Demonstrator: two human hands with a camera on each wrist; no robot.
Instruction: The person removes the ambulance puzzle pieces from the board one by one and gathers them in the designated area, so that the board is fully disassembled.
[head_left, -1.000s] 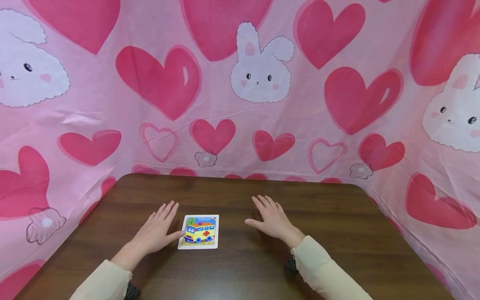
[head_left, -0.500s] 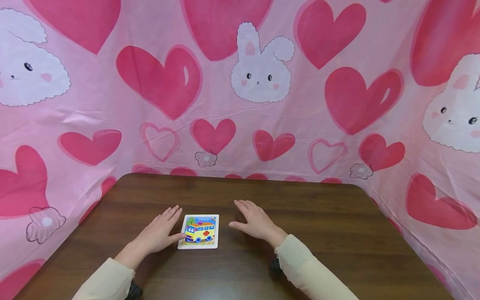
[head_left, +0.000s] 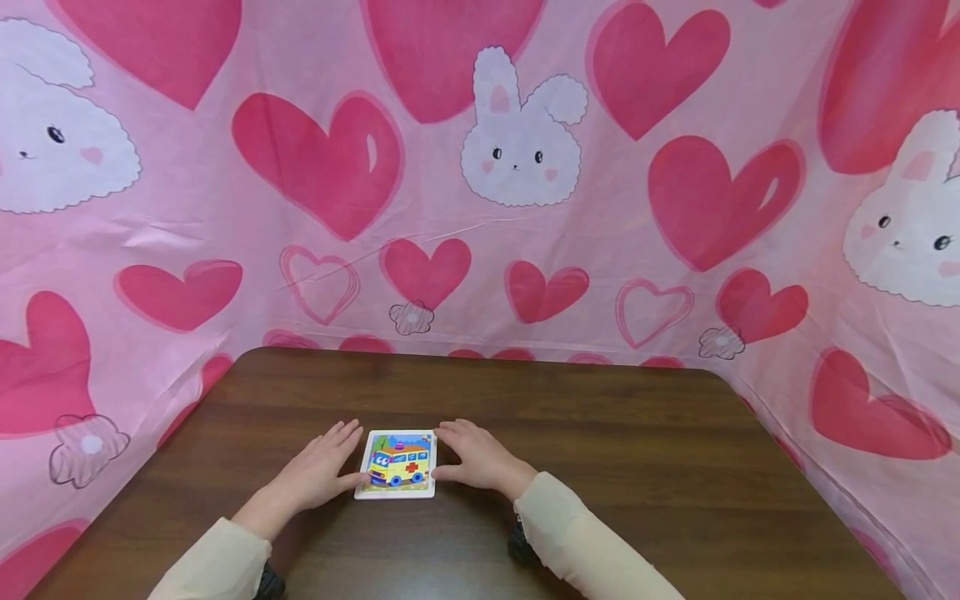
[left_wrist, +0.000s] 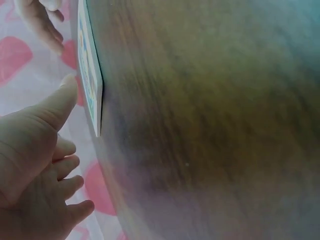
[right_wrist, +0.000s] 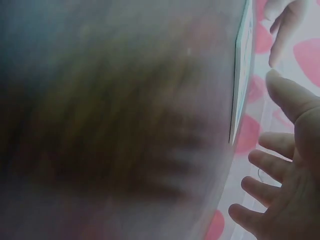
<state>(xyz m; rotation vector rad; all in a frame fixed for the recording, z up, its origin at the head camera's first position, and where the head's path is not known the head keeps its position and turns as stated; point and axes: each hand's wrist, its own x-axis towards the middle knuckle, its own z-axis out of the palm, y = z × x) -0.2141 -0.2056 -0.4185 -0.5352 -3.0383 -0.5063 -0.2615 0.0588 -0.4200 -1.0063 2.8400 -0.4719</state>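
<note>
A square picture puzzle board (head_left: 398, 465) with a white frame and a yellow ambulance picture lies flat on the table. At its left side is my left hand (head_left: 316, 467), fingers extended, the thumb tip overlapping the frame's left edge in the head view. My right hand (head_left: 480, 457) mirrors it at the right side, thumb and fingertips right at the frame's right edge. Seen edge-on in the left wrist view, the board (left_wrist: 90, 75) is thin, and the left thumb (left_wrist: 62, 102) hovers beside it. In the right wrist view the right hand's fingers (right_wrist: 272, 167) are spread and slightly bent, holding nothing.
The dark brown wooden table (head_left: 637, 450) has rounded far corners. A pink cloth (head_left: 517, 250) with hearts and rabbits hangs behind it and along both sides. Dark bands show at both wrists, under cream sleeves (head_left: 592, 537).
My right hand has moved left across the table to the board's right edge. My left hand has shifted slightly toward me. The board has stayed in place.
</note>
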